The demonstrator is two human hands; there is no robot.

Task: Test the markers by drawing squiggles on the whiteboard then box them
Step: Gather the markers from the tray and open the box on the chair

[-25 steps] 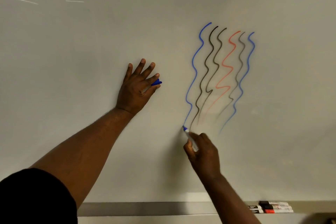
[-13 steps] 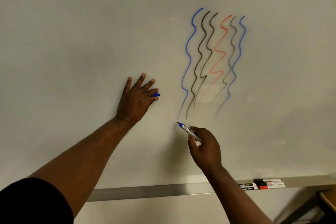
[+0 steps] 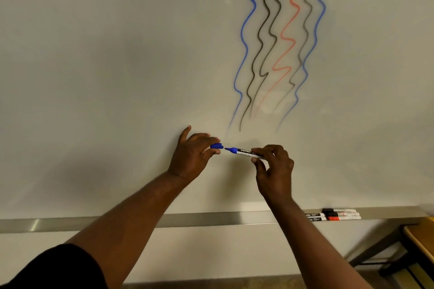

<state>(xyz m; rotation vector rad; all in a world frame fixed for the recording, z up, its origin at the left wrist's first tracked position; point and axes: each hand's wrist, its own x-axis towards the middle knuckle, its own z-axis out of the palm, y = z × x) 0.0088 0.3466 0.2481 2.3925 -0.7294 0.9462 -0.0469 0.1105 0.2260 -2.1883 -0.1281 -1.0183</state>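
Note:
Several squiggles [image 3: 279, 49] in blue, black and red run down the whiteboard [image 3: 105, 65]. Below them, my right hand [image 3: 273, 171] pinches a blue marker [image 3: 244, 152] by its barrel, tip pointing left. My left hand [image 3: 193, 155] pinches the blue cap [image 3: 216, 146] between its fingers, just left of the marker's tip. A small gap separates cap and tip. Both hands are off the board's surface, in front of it.
A metal tray [image 3: 187, 219] runs along the board's lower edge. Several markers [image 3: 335, 214], black and red capped, lie on it at the right. A wooden table [image 3: 420, 239] with dark legs stands at the lower right.
My left hand left the board and came right with the cap. My right hand lifted the marker off the board and turned it level, tip toward the cap. The view tilted down.

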